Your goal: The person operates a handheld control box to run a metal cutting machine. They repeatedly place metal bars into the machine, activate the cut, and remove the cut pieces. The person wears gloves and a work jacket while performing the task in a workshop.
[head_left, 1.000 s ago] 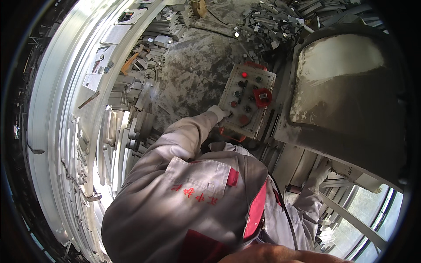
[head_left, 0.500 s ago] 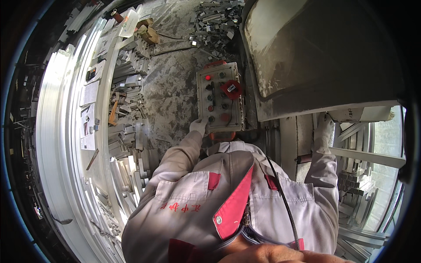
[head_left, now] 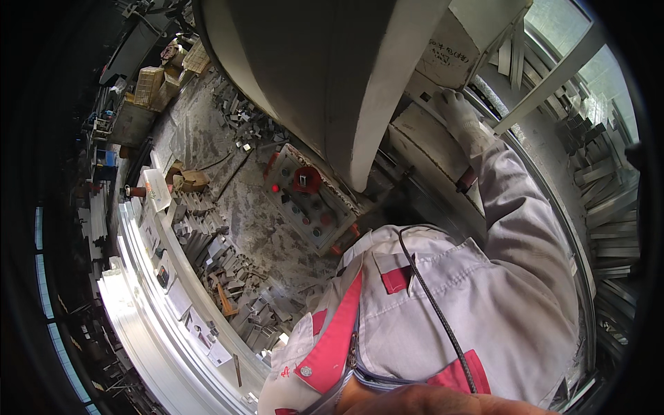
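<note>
**Gloved right hand on a machine block, seen from above**

The right hand [head_left: 458, 111], in a white work glove, rests flat on a pale metal block [head_left: 432, 142] of a large machine. The fingers lie spread over the block's upper edge, pressing on it rather than closed around anything. The grey sleeve [head_left: 519, 207] runs from the hand down toward the person's chest. Just above the hand sits a pale box [head_left: 453, 59] with handwriting on it, and slanted metal bars [head_left: 553, 76] cross to the hand's right. To the hand's left hangs the machine's big grey housing [head_left: 325, 76]. Further left and lower is a control panel [head_left: 308, 204] with a red knob and round buttons, well apart from the hand. Beyond the panel, metal offcuts [head_left: 228, 270] litter a dusty floor, and long pale aluminium profiles [head_left: 138, 304] lie at the far left. The left hand is not visible, so its grip cannot be told.
</note>
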`<state>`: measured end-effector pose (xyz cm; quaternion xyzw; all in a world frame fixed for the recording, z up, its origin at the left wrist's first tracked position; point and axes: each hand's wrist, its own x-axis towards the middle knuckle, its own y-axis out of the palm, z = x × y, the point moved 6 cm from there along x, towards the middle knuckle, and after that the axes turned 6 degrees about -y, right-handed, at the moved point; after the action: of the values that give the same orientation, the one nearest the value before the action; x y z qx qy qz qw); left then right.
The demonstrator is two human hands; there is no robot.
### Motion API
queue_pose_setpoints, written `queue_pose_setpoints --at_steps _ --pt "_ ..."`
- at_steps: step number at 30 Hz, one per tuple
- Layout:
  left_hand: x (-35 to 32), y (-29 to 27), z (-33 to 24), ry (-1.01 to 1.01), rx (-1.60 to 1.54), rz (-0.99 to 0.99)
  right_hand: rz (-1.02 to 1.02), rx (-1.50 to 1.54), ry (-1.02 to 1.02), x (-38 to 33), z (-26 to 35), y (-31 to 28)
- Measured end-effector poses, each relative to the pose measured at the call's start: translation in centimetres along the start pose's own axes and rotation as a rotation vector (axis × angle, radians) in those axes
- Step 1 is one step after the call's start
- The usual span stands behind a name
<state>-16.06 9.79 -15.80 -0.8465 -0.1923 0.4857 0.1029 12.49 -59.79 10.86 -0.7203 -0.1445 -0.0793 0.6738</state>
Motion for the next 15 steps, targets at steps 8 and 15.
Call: queue_pose_setpoints --at_steps 8,15 --pt "-1.4 1.4 -3.4 0.088 0.324 0.071 -0.054 -0.007 0.002 -0.2 -0.4 0.8" --pt "-3.8 3.3 -7.4 0.166 0.451 0.079 -0.022 0.023 0.027 -0.2 -0.4 0.5"
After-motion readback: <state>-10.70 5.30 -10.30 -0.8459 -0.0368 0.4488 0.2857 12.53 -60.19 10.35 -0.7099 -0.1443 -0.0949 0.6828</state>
